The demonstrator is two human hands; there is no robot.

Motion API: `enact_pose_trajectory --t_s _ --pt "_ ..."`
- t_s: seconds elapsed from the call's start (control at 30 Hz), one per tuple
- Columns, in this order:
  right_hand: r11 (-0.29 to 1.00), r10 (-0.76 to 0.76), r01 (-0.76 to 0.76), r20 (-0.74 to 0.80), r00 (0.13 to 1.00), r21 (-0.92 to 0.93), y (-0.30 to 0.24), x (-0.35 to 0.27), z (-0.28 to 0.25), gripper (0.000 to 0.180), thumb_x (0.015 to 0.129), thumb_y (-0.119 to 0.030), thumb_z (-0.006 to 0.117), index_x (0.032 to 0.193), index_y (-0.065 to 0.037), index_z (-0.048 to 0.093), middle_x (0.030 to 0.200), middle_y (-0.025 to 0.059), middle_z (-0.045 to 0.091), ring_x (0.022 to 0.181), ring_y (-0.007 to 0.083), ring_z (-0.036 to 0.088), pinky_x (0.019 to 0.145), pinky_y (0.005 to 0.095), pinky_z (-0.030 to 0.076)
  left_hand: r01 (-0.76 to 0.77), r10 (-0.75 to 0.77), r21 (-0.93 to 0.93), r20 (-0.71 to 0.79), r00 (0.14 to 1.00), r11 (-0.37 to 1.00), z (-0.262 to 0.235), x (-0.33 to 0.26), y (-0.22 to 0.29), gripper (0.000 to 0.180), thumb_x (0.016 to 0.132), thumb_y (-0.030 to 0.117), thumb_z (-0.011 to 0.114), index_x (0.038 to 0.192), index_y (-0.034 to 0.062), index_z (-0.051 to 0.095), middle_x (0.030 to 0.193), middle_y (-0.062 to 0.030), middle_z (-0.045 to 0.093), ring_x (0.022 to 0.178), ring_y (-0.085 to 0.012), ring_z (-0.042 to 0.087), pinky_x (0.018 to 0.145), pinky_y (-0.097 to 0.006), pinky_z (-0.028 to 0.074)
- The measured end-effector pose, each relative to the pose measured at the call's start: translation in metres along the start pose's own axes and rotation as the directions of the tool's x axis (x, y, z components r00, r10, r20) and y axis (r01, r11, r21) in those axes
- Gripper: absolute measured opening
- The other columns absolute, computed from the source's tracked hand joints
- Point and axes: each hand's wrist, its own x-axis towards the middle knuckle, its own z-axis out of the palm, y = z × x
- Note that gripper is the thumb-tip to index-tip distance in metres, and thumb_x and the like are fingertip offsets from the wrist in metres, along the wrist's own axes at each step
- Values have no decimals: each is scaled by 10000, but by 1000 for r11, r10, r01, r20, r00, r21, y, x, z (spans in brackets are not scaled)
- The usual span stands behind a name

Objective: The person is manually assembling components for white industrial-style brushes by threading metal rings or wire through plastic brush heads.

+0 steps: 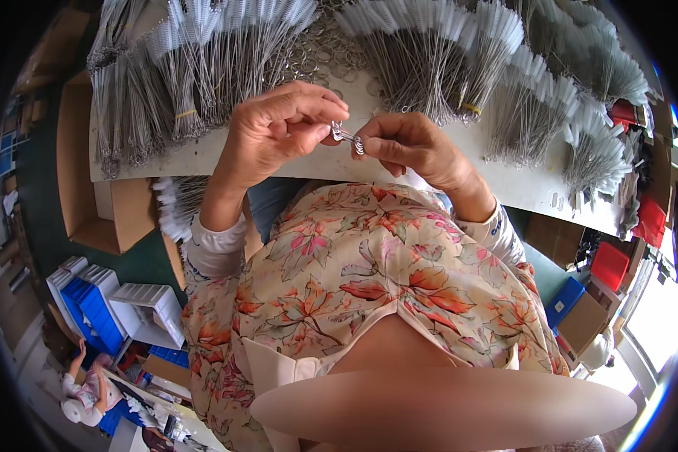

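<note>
Head view: toward twelve o'clock, by the flat white bench (531, 184), a small, looped, silver metal piece (346, 137) is pinched by the loosely curled left hand (275, 129) and tighter-curled right hand (420, 149).

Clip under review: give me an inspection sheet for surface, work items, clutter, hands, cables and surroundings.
Surface: white tabletop, largely covered by bundles of wire-handled brushes.
Work items: small metal parts between the fingertips; too small to tell whether joined.
Clutter: loose metal rings piled between bundles.
Hands: left hand and right hand near the table's front edge, each pinching metal.
Cables: nothing seen.
Surroundings: cardboard box, white crate and another person leftward; red container rightward.
</note>
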Motion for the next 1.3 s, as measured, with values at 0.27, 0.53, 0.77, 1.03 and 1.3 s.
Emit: enact_pose_trajectory --t_s 0.27,0.53,0.77,1.03,1.3 --pt "965 -128 167 -189 974 205 -22 -4 4 176 874 -201 601 881 -31 646 713 -19 579 558 35 450 495 182 367 -141 143 27 -257 956 990 27 5 14 280 744 -158 534 1014 -106 584 1024 -178 602 898 -220 631 757 -277 543" --pt "961 -239 267 -259 936 79 -57 1 11 159 833 -171 654 894 -24 651 662 -26 570 548 24 465 492 175 377 -259 367 422 -199 909 869 24 19 36 291 700 -127 613 984 -61 631 975 -141 642 814 -157 645 698 -234 548" --pt "968 -246 235 -130 960 -91 -64 -1 4 127 816 -122 665 897 -24 660 698 -21 604 562 18 479 492 174 381 -297 377 477 -80 923 827 11 26 49 291 716 -118 605 987 -21 643 942 -113 655 790 -143 647 672 -231 558" --pt "966 -258 259 -200 945 -24 -54 3 0 143 840 -123 638 931 -12 634 703 -24 588 584 22 490 516 182 401 -153 166 479 15 986 864 -1 37 42 137 860 116 604 890 -18 595 761 -16 561 629 -86 513 549 -229 440" --pt "970 -241 244 -193 951 -5 -49 11 -13 146 839 -127 639 926 -10 631 690 -26 572 585 26 483 519 179 394 210 -222 -87 -162 961 974 13 33 43 167 922 141 507 963 -18 542 659 22 456 525 -30 370 462 -185 344"
